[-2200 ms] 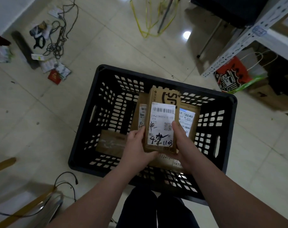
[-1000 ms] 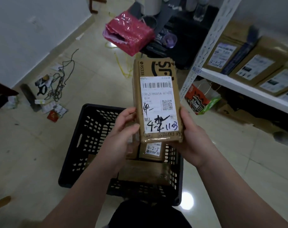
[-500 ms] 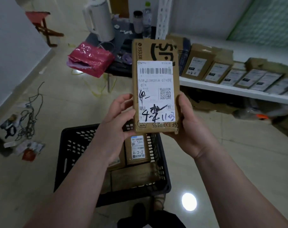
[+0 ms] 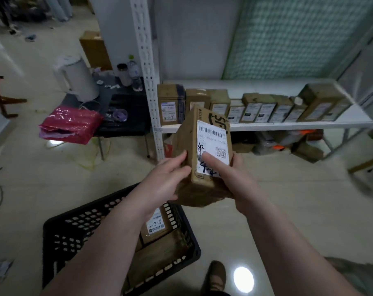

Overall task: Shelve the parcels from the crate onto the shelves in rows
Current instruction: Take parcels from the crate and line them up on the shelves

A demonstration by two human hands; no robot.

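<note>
A parcel (image 4: 204, 150) is held between the left hand (image 4: 164, 184) and the right hand (image 4: 234, 178), above the floor and in front of the shelf (image 4: 288, 124). A row of parcels (image 4: 256, 107) is stood on the shelf, behind the held one. The crate (image 4: 74, 236) is set on the floor below the left forearm, with more parcels (image 4: 158, 227) inside it. A table (image 4: 126, 122) is placed left of the shelf upright, with a kettle (image 4: 74, 77) on it
</note>
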